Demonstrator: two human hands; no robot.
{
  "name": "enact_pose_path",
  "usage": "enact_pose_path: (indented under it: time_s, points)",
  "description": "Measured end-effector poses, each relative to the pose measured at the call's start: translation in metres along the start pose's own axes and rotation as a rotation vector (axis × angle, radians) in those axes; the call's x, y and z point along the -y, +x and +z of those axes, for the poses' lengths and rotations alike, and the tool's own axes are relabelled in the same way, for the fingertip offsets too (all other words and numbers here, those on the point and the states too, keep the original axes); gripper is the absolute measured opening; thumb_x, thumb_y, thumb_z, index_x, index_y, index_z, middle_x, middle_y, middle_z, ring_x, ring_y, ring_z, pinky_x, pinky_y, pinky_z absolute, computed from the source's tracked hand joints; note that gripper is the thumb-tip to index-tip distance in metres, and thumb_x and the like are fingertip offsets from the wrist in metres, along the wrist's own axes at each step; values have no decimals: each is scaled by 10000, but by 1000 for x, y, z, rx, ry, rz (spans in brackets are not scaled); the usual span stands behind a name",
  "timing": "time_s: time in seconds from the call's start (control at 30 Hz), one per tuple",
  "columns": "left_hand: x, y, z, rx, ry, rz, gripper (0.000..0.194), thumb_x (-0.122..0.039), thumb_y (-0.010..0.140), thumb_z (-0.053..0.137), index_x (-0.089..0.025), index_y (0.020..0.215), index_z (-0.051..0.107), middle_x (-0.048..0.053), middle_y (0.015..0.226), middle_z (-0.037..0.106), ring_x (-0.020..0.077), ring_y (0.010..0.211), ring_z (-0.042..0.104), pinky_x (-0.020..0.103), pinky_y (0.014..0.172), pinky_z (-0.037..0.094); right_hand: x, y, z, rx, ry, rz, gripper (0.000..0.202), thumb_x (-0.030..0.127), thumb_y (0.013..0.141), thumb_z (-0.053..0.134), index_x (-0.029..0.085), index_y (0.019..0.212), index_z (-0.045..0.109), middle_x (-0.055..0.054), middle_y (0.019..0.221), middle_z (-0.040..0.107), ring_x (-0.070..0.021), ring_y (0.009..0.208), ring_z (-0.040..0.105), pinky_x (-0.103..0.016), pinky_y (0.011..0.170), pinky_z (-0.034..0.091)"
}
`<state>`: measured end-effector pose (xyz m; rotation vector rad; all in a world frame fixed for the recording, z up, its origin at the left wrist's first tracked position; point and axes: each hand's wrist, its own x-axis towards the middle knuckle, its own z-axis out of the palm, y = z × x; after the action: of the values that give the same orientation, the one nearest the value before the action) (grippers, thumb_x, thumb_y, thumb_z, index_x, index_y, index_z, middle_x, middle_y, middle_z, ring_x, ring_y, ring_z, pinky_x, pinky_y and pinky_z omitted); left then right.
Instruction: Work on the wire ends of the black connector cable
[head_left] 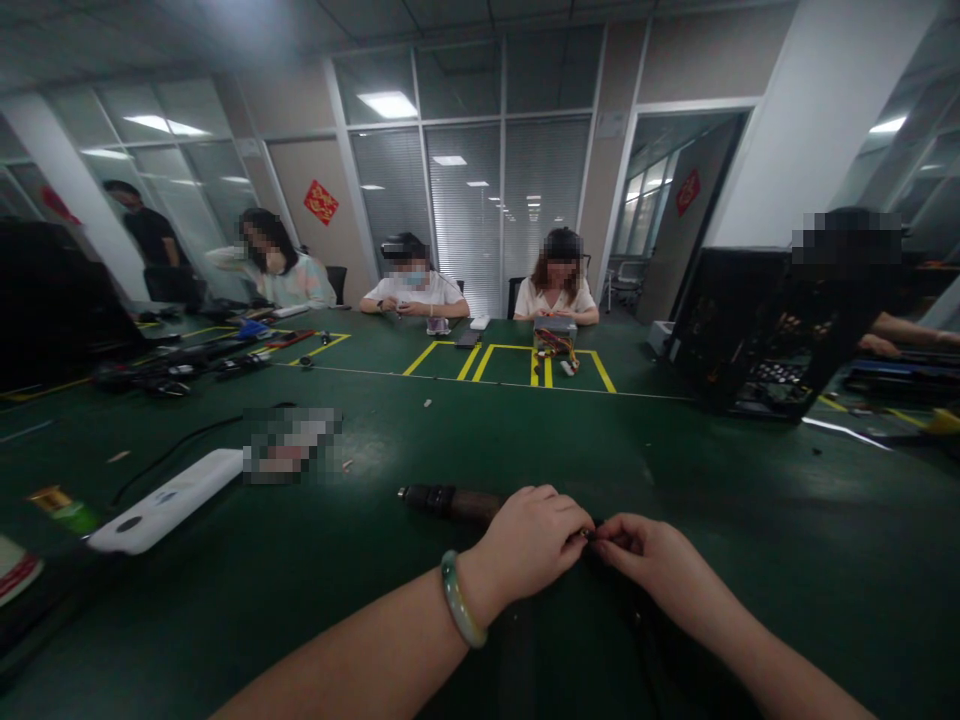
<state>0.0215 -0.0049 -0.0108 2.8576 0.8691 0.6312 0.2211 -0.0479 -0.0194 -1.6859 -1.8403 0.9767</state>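
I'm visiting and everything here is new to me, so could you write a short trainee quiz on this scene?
1. Multiple choice: What is on the wrist of the left hand?
A) a watch
B) a bangle
C) a rubber glove

2. True or false: The fingers of the left hand and the right hand come together at a small dark item.

3. Fill in the blank: The metal box with coloured wires sits on a table whose surface is ____ in colour.

Key: 1 B; 2 true; 3 green.
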Motion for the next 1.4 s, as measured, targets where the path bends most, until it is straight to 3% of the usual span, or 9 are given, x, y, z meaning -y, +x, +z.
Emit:
enact_pose_path:
  time_s: [0.73, 1.4]
  points:
    - [-1, -1, -2, 13, 30, 12, 92, -265, 891, 564, -209, 938, 621, 3, 937, 647, 172, 919, 561, 307, 810, 423, 1, -1, -3, -13, -67, -58, 181, 337, 852, 544, 218, 871, 678, 12, 769, 697, -157, 673, 628, -214, 577, 418]
    - [0, -1, 0, -10, 28, 30, 151, -267, 912, 532, -228, 1014, 636, 12, 974, 650, 176, 931, 568, 324, 826, 426, 2, 0, -4, -39, -116, -78, 167, 326, 845, 537, 210, 849, 658, 10, 732, 676, -155, 646, 615, -220, 563, 416]
